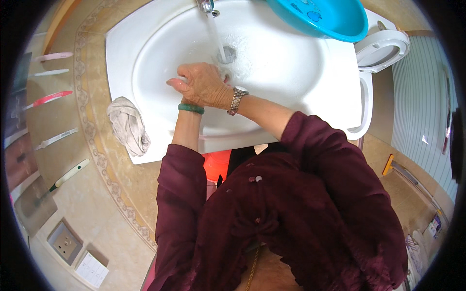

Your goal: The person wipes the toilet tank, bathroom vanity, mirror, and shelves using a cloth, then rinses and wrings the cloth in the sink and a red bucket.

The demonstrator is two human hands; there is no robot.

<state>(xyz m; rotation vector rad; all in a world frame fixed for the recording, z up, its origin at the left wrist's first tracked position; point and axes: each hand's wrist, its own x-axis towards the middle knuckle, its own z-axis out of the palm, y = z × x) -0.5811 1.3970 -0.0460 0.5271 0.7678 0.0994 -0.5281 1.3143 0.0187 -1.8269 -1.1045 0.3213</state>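
Note:
Over the white washbasin (291, 65), my two hands are pressed together, wet, just below and left of the running water. My right hand (207, 83), with a metal wristwatch (238, 95) at its wrist, lies on top with bent fingers wrapped over the other hand. Beneath it my left hand (177, 84) is mostly hidden; a green bangle (191, 108) circles that wrist. Whether anything lies between the palms cannot be seen. Water (217, 36) falls from the chrome faucet (206, 6) beside the drain (227, 54).
A crumpled light cloth (127, 125) lies on the basin's left edge. The blue plastic basin (349, 32) rests at the upper right rim, near a toilet (395, 47). Toothbrushes (52, 99) hang along the left wall, above a power socket (65, 242). An orange-red container (217, 165) stands below the basin.

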